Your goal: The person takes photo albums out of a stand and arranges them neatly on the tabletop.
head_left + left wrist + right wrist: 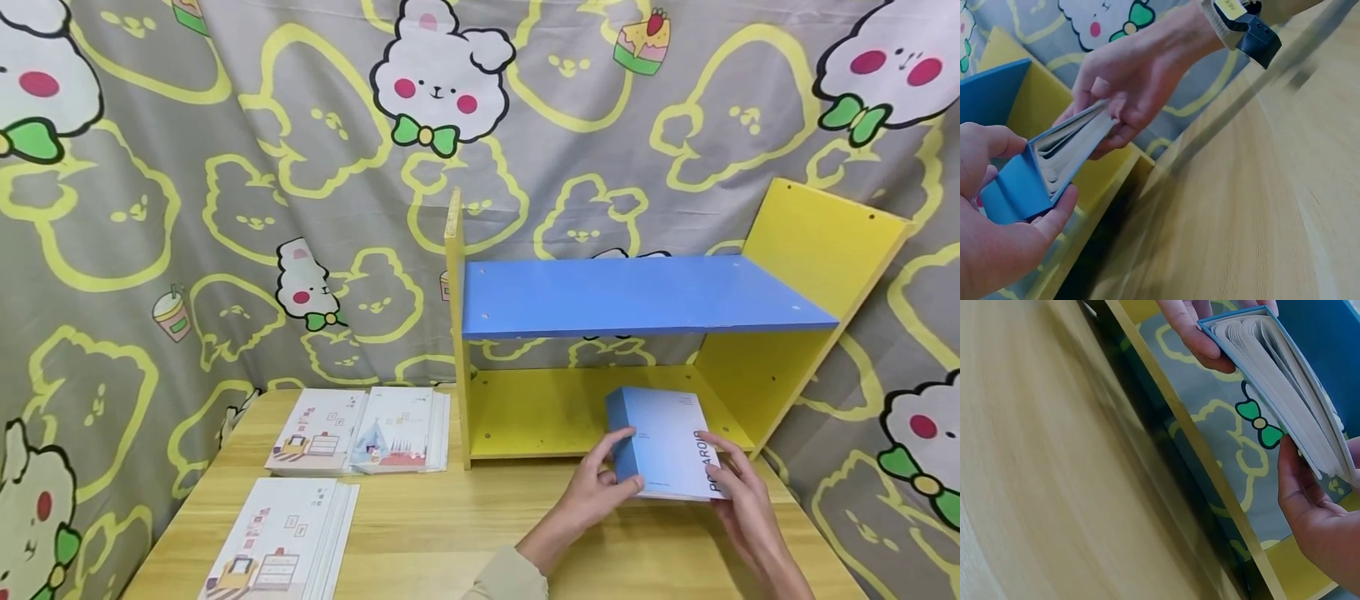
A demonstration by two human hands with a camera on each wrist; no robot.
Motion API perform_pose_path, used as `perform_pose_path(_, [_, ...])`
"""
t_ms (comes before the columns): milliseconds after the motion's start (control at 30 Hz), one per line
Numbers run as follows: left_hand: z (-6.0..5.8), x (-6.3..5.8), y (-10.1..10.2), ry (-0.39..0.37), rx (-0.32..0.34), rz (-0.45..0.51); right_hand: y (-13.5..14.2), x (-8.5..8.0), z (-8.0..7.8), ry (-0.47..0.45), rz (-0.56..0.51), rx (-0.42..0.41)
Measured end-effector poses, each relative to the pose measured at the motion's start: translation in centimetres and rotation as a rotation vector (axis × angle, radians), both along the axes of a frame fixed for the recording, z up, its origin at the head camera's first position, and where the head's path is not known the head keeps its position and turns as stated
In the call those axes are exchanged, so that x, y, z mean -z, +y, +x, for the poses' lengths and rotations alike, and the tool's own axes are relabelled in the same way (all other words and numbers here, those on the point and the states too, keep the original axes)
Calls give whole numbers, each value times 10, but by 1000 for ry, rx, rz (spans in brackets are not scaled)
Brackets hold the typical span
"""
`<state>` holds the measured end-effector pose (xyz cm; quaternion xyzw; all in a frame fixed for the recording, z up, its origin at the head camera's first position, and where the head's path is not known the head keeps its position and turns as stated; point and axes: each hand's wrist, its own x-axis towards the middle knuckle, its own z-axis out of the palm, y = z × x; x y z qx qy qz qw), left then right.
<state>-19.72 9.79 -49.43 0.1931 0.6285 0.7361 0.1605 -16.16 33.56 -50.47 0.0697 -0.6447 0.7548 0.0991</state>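
Observation:
A thick photo album [663, 442] with a blue-to-white cover and the lettering "POLAROID" is held up in front of the lower shelf. My left hand [596, 492] grips its blue spine side, thumb and fingers on opposite covers, as the left wrist view also shows. On the opposite side, my right hand [742, 500] holds the album by its open page edge, fingers on the front cover. The right wrist view shows the album's pale pages [1272, 369] fanned slightly between the covers. Part of the right hand's underside is hidden in the head view.
Behind the hands stands a yellow shelf unit [540, 408] with a blue middle board [637, 292]. Several white illustrated booklets lie in stacks on the wooden table's left: a front stack [273, 542], a back stack [318, 429] and another beside it [397, 429]. A patterned curtain [352, 217] hangs behind.

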Motion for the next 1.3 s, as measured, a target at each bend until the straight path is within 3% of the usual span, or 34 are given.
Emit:
perform_pose_path(333, [4,-4,-3,72,3,-16,-1,-6,6,23,11,4])
perform_pose_path(633, [7,-9,-4,69,3,-9,-2,-7,8,113,-73,-33])
perform_pose_path(1300, [13,-16,-10,117,37,17,-6,-20,17,139,-31,-28])
